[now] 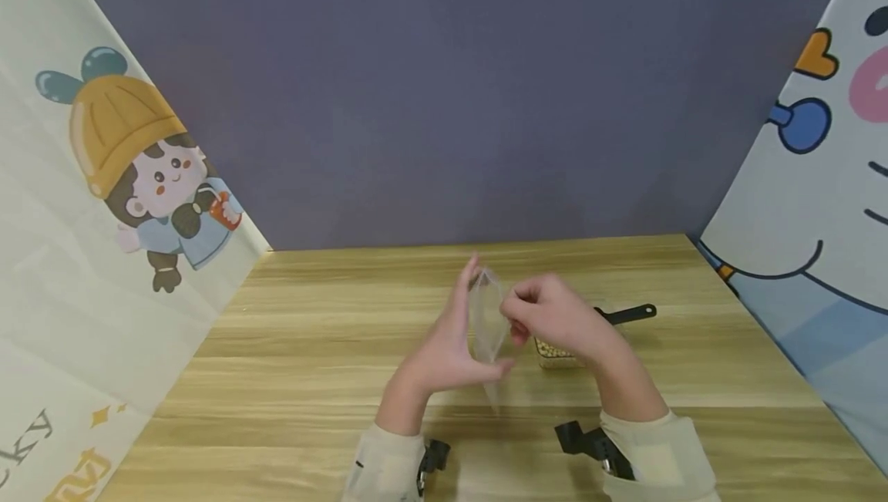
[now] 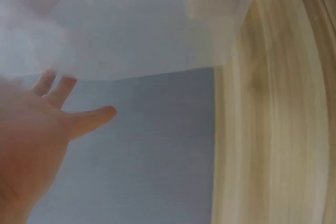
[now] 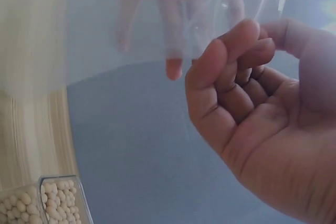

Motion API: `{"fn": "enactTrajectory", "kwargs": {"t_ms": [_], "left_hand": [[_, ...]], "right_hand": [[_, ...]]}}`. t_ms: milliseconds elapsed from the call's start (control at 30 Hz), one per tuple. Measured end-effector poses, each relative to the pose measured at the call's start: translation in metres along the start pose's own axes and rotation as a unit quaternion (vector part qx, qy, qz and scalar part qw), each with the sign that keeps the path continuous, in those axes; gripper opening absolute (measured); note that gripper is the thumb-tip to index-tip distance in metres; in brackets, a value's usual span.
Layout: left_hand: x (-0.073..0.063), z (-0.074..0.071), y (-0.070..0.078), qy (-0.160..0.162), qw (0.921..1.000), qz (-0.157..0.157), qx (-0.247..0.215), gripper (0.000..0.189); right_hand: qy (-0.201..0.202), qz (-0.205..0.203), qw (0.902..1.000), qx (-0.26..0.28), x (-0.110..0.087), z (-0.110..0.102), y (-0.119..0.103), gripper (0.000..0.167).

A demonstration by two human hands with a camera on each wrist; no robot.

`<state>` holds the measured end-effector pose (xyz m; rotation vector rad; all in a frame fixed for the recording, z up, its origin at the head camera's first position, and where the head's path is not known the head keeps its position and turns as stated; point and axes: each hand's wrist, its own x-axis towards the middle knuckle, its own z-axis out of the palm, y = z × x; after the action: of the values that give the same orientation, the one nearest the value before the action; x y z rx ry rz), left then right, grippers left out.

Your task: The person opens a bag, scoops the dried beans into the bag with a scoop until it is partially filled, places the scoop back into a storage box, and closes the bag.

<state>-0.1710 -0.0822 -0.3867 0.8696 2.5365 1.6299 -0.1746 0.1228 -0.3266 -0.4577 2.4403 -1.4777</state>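
Note:
A clear plastic bag [image 1: 489,321] is held up over the table, its mouth spread apart in the head view. My left hand [image 1: 442,349] lies along the bag's left side, thumb low and the fingers pointing up, fairly straight. Those fingers show through the film in the right wrist view. On the other side, my right hand [image 1: 557,315] pinches the bag's edge between thumb and curled fingers. Below the right hand stands a clear container [image 1: 559,363] with pale beans [image 3: 62,203] in it, partly hidden by that hand.
Behind the right wrist, a black handle [image 1: 633,313] sticks out to the right; the rest of that tool is hidden. A wooden table [image 1: 298,379] runs back to a dark grey-blue panel [image 1: 444,101]. Printed cartoon sheets hang at the left and right.

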Motion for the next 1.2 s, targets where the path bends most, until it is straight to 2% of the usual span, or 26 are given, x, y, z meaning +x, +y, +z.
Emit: {"fn": "enactTrajectory", "kwargs": {"t_ms": [100,200,267,333,400,467,600,733,867,967,1067,1133,1200], "left_hand": [[0.002,0.000,-0.006,0.026,0.9995,0.012,-0.014,0.128],[0.003,0.000,-0.012,0.055,0.9956,0.051,-0.055,0.124],[0.003,0.000,-0.016,0.069,0.9879,0.068,-0.121,0.125],[0.003,0.000,-0.019,0.076,0.9761,0.080,-0.187,0.129],[0.003,0.001,-0.020,0.085,0.9650,0.066,-0.239,0.134],[0.002,0.002,-0.020,0.083,0.9598,0.041,-0.265,0.138],[0.000,0.006,-0.018,0.051,0.9639,0.008,-0.261,0.144],[0.000,0.009,-0.017,-0.003,0.9765,0.017,-0.215,0.143],[0.000,0.014,-0.015,-0.031,0.9853,0.010,-0.168,0.141],[-0.001,0.017,-0.013,-0.028,0.9886,-0.014,-0.147,0.142],[-0.002,0.018,-0.011,-0.010,0.9913,-0.029,-0.128,0.139],[-0.001,0.017,-0.012,0.004,0.9929,-0.020,-0.117,0.135],[0.000,0.015,-0.014,0.017,0.9938,0.002,-0.110,0.127]], "right_hand": [[-0.003,0.008,0.9999,-0.007,0.000,-0.001,0.003,0.028],[-0.001,0.014,0.9998,-0.017,0.001,-0.003,0.006,0.028],[-0.003,0.010,0.9997,-0.022,0.001,-0.003,0.008,0.029],[-0.002,0.006,0.9997,-0.022,0.002,-0.002,0.009,0.028],[0.000,0.002,0.9998,-0.019,0.003,0.000,0.009,0.029],[0.007,-0.002,0.9999,-0.010,0.004,0.001,0.009,0.028],[0.020,-0.004,0.9995,0.022,0.006,0.004,0.009,0.030],[0.028,-0.015,0.9973,0.065,0.007,0.008,0.009,0.030],[0.014,-0.030,0.9945,0.099,0.007,0.014,0.009,0.027],[0.000,-0.029,0.9944,0.101,0.006,0.018,0.008,0.025],[-0.004,-0.028,0.9966,0.078,0.004,0.017,0.006,0.025],[-0.002,-0.026,0.9980,0.057,0.003,0.016,0.004,0.025],[0.005,-0.020,0.9994,0.026,0.002,0.014,0.001,0.025]]}}
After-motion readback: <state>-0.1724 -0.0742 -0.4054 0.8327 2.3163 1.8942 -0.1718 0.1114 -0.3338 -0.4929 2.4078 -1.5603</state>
